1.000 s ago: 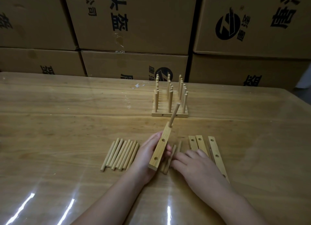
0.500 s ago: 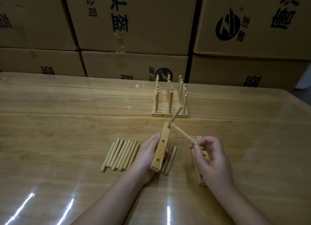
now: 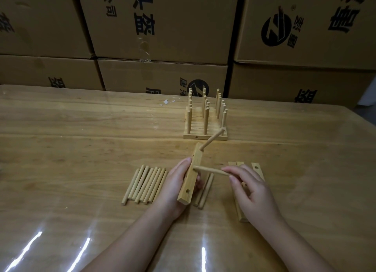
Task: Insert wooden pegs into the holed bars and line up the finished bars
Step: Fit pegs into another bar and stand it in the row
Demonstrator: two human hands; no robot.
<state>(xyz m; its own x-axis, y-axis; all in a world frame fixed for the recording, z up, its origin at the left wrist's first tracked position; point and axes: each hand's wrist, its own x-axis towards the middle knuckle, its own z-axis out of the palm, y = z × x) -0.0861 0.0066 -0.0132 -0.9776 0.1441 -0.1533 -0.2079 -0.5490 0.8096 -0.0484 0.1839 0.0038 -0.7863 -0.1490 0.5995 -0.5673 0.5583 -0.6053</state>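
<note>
A glossy wooden table (image 3: 61, 149). Near the middle lies a row of loose pegs (image 3: 145, 185), two more pegs (image 3: 204, 190) just right, holed bars (image 3: 258, 170) further right. Finished bars (image 3: 205, 137) with upright pegs stand farther back.

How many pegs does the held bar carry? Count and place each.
2. The far peg sticks out of the far end of the bar; the right hand pinches the second peg, its tip at the bar's middle. The left hand grips the bar.
</note>
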